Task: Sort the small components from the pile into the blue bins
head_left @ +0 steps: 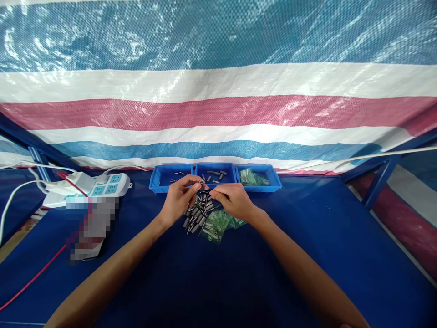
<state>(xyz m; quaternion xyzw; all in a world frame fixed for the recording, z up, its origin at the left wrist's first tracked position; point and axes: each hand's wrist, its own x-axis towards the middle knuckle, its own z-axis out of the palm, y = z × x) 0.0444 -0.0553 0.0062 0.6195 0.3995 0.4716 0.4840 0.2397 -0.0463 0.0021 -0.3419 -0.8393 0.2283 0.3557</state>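
Note:
My left hand [179, 198] is closed in a pinch around a small grey cylindrical part [201, 182], held just in front of the middle bin. Close beside it, my right hand [235, 201] is closed too, thumb against fingers, over the pile; what it grips is too small to make out. Below both hands lies a heap of grey cylinders with thin dark pins [195, 219]. Against its right side rest green-tinted clear plastic packets [215, 225] with small parts inside, partly under my right hand.
Three joined blue bins stand behind my hands: the left bin [155, 178] with thin pins, the middle with short grey cylinders [214, 173], the right with green packets [254, 176]. A white power strip [112, 184], cables and a pixelated object [94, 228] occupy the left of the blue table [307, 218].

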